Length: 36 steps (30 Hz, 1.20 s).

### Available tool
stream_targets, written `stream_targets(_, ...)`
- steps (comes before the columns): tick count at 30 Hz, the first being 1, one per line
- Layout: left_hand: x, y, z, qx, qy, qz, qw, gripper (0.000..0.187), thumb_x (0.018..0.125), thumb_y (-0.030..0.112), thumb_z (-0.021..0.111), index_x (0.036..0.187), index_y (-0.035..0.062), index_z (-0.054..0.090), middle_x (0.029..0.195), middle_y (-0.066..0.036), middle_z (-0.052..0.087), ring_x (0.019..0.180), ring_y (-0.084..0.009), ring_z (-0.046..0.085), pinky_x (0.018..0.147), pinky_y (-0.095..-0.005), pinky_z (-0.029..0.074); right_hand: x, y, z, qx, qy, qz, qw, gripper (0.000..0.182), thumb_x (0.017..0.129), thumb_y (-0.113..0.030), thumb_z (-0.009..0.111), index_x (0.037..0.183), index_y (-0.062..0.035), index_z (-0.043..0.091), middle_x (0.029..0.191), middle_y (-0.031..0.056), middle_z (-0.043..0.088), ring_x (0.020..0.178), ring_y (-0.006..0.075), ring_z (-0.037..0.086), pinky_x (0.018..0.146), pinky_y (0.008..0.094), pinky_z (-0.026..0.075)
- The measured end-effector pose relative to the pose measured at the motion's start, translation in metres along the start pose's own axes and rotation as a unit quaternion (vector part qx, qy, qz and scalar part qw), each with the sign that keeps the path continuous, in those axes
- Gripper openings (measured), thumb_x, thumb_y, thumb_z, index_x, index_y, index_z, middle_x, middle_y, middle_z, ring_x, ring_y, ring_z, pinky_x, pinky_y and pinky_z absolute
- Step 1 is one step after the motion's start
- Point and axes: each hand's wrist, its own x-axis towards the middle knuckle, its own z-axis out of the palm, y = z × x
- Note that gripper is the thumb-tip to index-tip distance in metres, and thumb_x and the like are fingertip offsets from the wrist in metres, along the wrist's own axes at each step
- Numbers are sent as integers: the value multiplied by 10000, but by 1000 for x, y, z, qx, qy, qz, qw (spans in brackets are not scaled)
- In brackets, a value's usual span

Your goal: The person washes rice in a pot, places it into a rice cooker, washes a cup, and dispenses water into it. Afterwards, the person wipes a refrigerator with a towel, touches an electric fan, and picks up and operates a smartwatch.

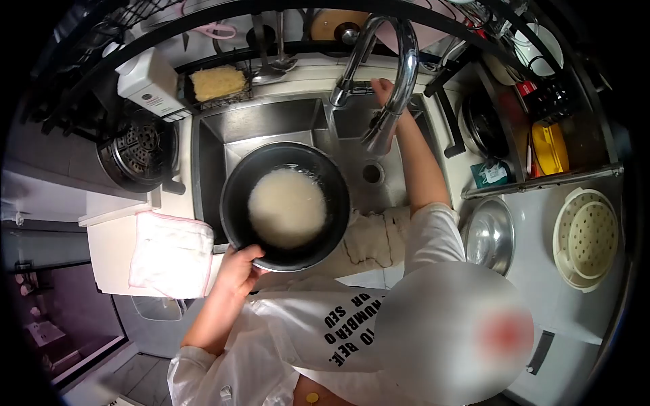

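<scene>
My left hand (240, 266) grips the near rim of a dark round pot (332, 223), thumb over the edge. In the pot lies white rice (287, 207) in cloudy water. The pot is over the left basin of the steel sink (267, 120) and covers much of it. My right hand (384, 95) reaches behind the curved spout of the chrome faucet (408, 61), its fingers closed at the faucet handle (362, 88). The spout partly hides that hand. The spout's head points down over the right basin, and no water stream is visible from it.
A white cloth (170, 256) lies left of the sink. Behind it stand a white carton (152, 84) and a sponge (218, 83) in a rack. To the right are a metal bowl (489, 237), a cream colander (588, 237) and a shelf with a yellow object (550, 149).
</scene>
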Motion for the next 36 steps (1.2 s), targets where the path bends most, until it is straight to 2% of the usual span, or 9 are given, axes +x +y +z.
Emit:
stream_targets(6, 20, -7, 85, 40, -15, 4, 999, 446, 763, -100, 490, 1199, -21, 440, 1080, -173, 579, 860, -330, 650, 694, -500, 595, 14, -7, 6, 70, -55, 116, 989, 384, 891, -305, 575, 1020, 50, 640, 872, 226, 655, 857, 332, 635, 807, 370, 478)
stream_targets(10, 34, -13, 104, 50, -64, -28, 996, 465, 765, -107, 486, 1220, -46, 412, 1101, -201, 563, 927, -341, 638, 713, -517, 589, 15, 16, 11, -114, -48, -100, 987, 238, 884, -188, 564, 833, 31, 641, 750, 188, 635, 714, 299, 615, 709, 393, 480)
stream_targets(14, 33, -14, 120, 52, -89, -21, 994, 521, 764, -112, 472, 1264, 6, 384, 1154, -192, 530, 954, -345, 623, 727, -520, 584, 31, 46, 23, -153, -148, -27, 977, 337, 717, -306, 652, 905, -28, 682, 914, 242, 652, 859, 399, 632, 782, 429, 506)
stream_targets(23, 25, -17, 123, 60, -93, -5, 994, 629, 764, -118, 445, 1331, 88, 270, 1205, -203, 484, 963, -383, 606, 701, -528, 586, 56, 145, 67, 289, -153, 101, 939, 327, 775, -291, 602, 891, 8, 667, 905, 258, 646, 869, 411, 624, 774, 432, 498)
stream_targets(27, 25, -19, 116, 49, -98, -19, 994, 637, 766, -114, 444, 1337, 96, 256, 1213, -220, 472, 945, -398, 613, 682, -529, 590, 20, 13, 10, 3, -152, 45, 987, 393, 850, -334, 565, 1014, 20, 618, 958, 206, 649, 928, 349, 621, 825, 396, 481)
stream_targets(30, 24, -21, 111, 42, -94, -3, 995, 599, 766, -110, 444, 1318, 58, 284, 1187, -231, 490, 919, -405, 624, 685, -543, 587, -11, -85, -36, 111, -183, 187, 959, 656, 897, -384, 569, 1347, 63, 403, 1311, 201, 512, 1273, 308, 436, 1054, 379, 314)
stream_targets(32, 24, -20, 104, 39, -92, -9, 995, 579, 766, -108, 446, 1307, 36, 300, 1175, -237, 499, 911, -406, 628, 689, -549, 585, -32, -102, -45, 337, -91, 260, 900, 685, 897, -398, 581, 1380, 37, 365, 1393, 170, 430, 1309, 244, 389, 1053, 318, 302)
stream_targets(35, 23, -18, 87, 25, -93, -18, 995, 550, 764, -106, 447, 1290, 1, 324, 1156, -248, 513, 894, -406, 635, 692, -557, 583, -70, -91, -38, 324, -35, 177, 929, 403, 901, -238, 519, 1249, -33, 509, 1106, 111, 604, 1031, 198, 554, 898, 331, 427)
stream_targets(36, 21, -15, 79, 18, -97, -20, 995, 542, 763, -106, 447, 1284, -12, 333, 1150, -253, 518, 886, -407, 638, 691, -557, 583, -83, -105, -45, 329, -53, 289, 897, 364, 895, -238, 546, 1195, -32, 551, 1031, 82, 633, 944, 173, 583, 839, 308, 449)
